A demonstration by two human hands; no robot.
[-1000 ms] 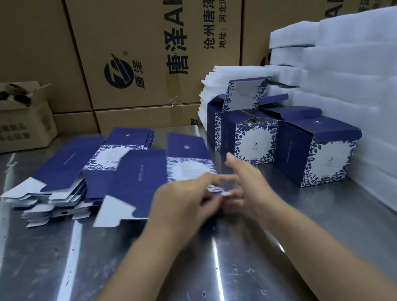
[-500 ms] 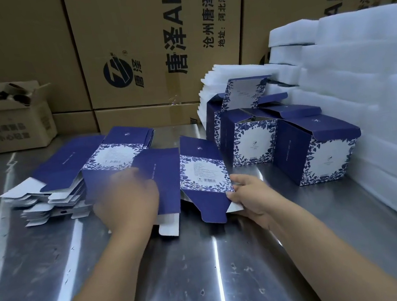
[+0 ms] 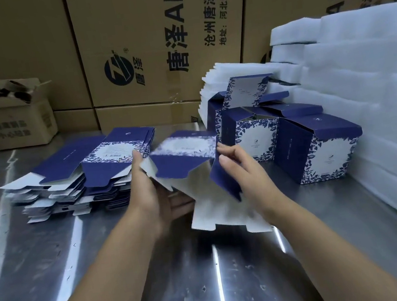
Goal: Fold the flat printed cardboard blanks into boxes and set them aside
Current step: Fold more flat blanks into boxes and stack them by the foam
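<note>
A blue and white printed cardboard blank (image 3: 194, 166) is held up above the metal table (image 3: 160, 283), partly opened, its white inside facing me and blurred by motion. My left hand (image 3: 146, 188) holds its left side from below. My right hand (image 3: 243, 167) grips its right blue panel, fingers curled over the edge. A stack of flat blanks (image 3: 81, 177) lies to the left of my left hand. Several folded boxes (image 3: 314, 149) stand to the right, behind the held blank.
White foam sheets (image 3: 376, 99) are piled along the right side and behind the folded boxes. Large brown cartons (image 3: 151, 42) form a wall at the back. A small open carton (image 3: 9, 120) sits at the back left.
The blank has come off the table and risen between both hands, turning its white inside towards me. My left hand moved from the stack to the blank's left side.
</note>
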